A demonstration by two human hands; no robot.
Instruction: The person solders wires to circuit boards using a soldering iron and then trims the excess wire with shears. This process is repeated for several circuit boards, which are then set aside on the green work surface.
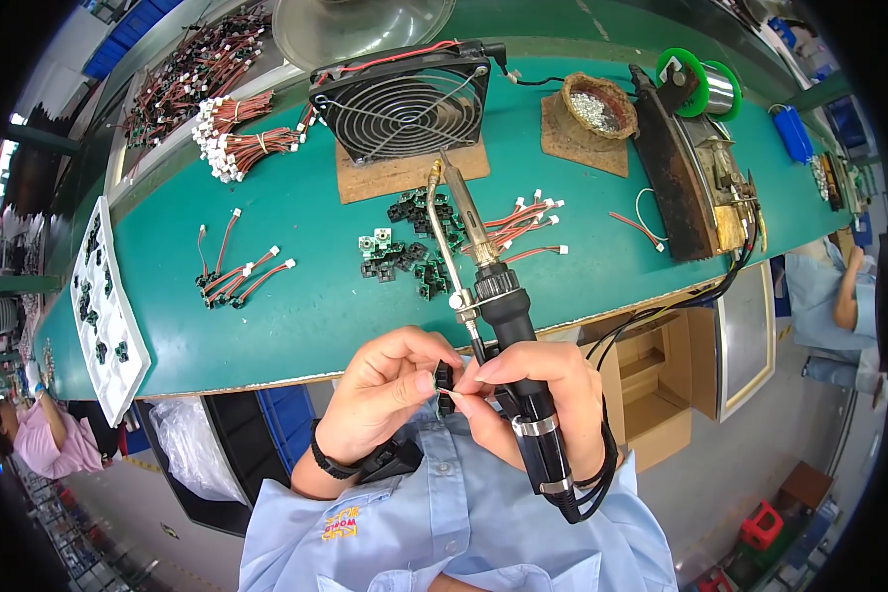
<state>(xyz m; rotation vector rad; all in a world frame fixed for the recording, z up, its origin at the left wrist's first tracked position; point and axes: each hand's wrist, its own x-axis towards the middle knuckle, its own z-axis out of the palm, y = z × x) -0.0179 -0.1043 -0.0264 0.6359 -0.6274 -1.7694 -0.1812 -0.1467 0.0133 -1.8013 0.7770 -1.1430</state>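
Note:
My left hand (373,393) is closed, pinching a small black component (444,378) in front of my chest. In my right hand (562,390) lies a soldering iron (506,314) with a brass-tipped feed tube (438,222) clamped along it. The iron's tip points away from me, toward the fan. My right thumb and forefinger meet close to the component, where a thin reddish wire seems to show; its far end is hidden. Beyond the iron lie several small black and green circuit boards (395,259) and red-and-white wires with white connectors (523,219).
A black fan (405,104) stands on a brown board. Right of it are a bowl of white pellets (597,107), a green solder spool (699,84) and a soldering fixture (720,187). Wired boards (229,286), a white tray (109,316) and bundled wires (237,138) lie left.

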